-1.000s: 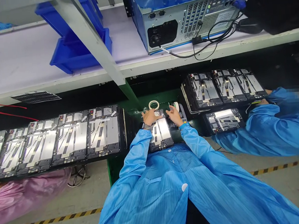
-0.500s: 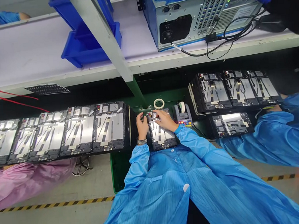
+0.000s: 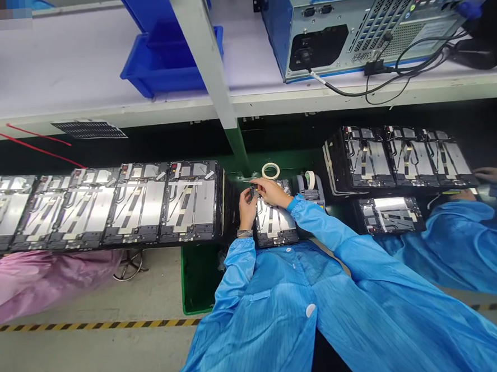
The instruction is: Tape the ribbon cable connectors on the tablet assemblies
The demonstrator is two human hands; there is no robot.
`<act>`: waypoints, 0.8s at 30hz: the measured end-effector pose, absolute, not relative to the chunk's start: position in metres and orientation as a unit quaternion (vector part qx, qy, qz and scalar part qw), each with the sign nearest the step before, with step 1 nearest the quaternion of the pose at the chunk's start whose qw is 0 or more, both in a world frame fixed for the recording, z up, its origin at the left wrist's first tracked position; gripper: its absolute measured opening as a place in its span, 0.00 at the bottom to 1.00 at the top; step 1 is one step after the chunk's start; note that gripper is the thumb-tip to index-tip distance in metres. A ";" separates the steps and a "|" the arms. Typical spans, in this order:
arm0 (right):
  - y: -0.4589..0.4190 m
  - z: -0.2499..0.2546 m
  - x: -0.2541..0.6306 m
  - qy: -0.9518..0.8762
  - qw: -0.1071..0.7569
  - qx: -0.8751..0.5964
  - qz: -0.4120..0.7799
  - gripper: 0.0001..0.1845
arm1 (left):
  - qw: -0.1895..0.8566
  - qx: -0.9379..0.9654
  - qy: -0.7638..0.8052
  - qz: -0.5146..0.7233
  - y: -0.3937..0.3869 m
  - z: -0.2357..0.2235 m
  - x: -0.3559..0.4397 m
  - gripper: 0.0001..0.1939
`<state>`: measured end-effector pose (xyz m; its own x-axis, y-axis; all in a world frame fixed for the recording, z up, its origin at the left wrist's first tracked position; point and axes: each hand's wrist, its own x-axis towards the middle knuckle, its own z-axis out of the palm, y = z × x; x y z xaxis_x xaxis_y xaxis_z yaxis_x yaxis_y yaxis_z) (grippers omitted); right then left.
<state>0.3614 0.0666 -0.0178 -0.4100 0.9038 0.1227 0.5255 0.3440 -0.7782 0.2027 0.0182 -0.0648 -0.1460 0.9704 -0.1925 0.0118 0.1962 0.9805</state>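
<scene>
Far left of your hands, you have pink plastic sheeting below a row of device housings, metal panels facing up, ending just beside your left hand. Your left hand, wearing a wristband, is partly closed, fingers raised to a small dark component. Your right hand comes in from the right, its fingers curled and meeting the same component; both hands appear to pinch it, though the part is too small to identify. Directly beneath your hands lies a device housing, not gripped. Ahead of your right hand sits a tape roll, with a tape dispenser just to its right. Further right are more housings, then a co-worker's blue sleeve and hand at the housings' far end.
</scene>
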 end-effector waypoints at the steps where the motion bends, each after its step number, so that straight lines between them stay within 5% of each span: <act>1: 0.068 -0.018 0.362 -0.772 0.287 -0.460 0.332 0.32 | 0.504 0.415 0.584 0.482 0.019 -0.068 0.203 0.21; 12: 0.084 -0.006 0.372 -0.817 0.190 -0.444 0.315 0.31 | 0.511 0.397 0.582 0.493 0.020 -0.073 0.205 0.20; 24: 0.064 -0.007 0.370 -0.783 0.211 -0.490 0.319 0.31 | 0.515 0.400 0.598 0.465 0.028 -0.074 0.200 0.22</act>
<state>0.3705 0.0639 -0.0068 -0.4295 0.9029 0.0186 0.6333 0.3158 -0.7065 0.2005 0.0284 -0.0737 -0.1481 0.9582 -0.2447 -0.0003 0.2474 0.9689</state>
